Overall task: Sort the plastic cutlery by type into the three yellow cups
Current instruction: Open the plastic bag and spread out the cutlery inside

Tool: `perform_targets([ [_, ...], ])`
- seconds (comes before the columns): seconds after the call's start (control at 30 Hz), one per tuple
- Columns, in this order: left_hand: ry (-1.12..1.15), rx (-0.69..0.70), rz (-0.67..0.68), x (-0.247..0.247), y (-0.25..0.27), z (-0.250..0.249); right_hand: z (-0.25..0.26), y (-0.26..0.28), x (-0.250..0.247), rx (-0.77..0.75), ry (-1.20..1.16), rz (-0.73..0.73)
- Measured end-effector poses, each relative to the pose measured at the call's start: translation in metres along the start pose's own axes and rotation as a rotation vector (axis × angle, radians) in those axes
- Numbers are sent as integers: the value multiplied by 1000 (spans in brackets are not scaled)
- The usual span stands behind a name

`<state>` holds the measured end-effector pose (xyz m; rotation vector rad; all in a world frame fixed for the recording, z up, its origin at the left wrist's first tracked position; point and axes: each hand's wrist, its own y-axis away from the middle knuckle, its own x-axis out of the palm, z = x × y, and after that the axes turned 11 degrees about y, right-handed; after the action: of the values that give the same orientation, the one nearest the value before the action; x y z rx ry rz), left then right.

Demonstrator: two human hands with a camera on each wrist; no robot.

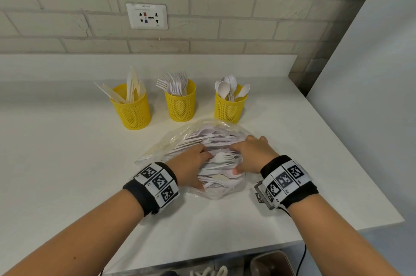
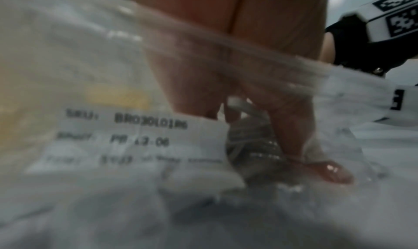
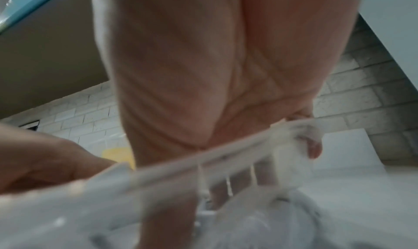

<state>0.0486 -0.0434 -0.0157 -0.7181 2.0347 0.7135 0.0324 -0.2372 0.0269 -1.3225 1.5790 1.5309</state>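
Three yellow mesh cups stand in a row at the back: the left cup [image 1: 134, 109] holds knives, the middle cup [image 1: 180, 104] forks, the right cup [image 1: 229, 108] spoons. In front of them lies a clear plastic bag [image 1: 180, 140] full of mixed white cutlery, with a fork [image 1: 222, 158] on top at its mouth. My left hand [image 1: 194, 164] and right hand [image 1: 252, 154] are both at the mouth. Fingers of the left hand [image 2: 294, 127] curl into crumpled plastic of the bag [image 2: 113, 163]. The bag's rim [image 3: 226, 156] runs across my right hand [image 3: 192, 83], and a fingertip [image 3: 314, 147] hooks over it.
The white counter [image 1: 67, 163] ends at a front edge near me and a right edge beside a pale panel [image 1: 371, 95]. A brick wall with a socket plate [image 1: 147, 16] rises behind the cups. A printed label [image 2: 140, 133] sits on the bag.
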Motion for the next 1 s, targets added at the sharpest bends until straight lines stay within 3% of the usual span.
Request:
perform_targets([
  [0.17, -24, 10, 26, 4, -3, 0, -11, 5, 3, 33, 71, 6],
  [0.53, 136, 12, 27, 0, -5, 7, -9, 4, 6, 77, -23, -28],
  [0.83, 119, 2, -107, 2, -5, -5, -5, 10, 6, 43, -197, -137],
  [1.0, 185, 17, -156, 5, -6, -13, -5, 14, 8, 51, -130, -105],
])
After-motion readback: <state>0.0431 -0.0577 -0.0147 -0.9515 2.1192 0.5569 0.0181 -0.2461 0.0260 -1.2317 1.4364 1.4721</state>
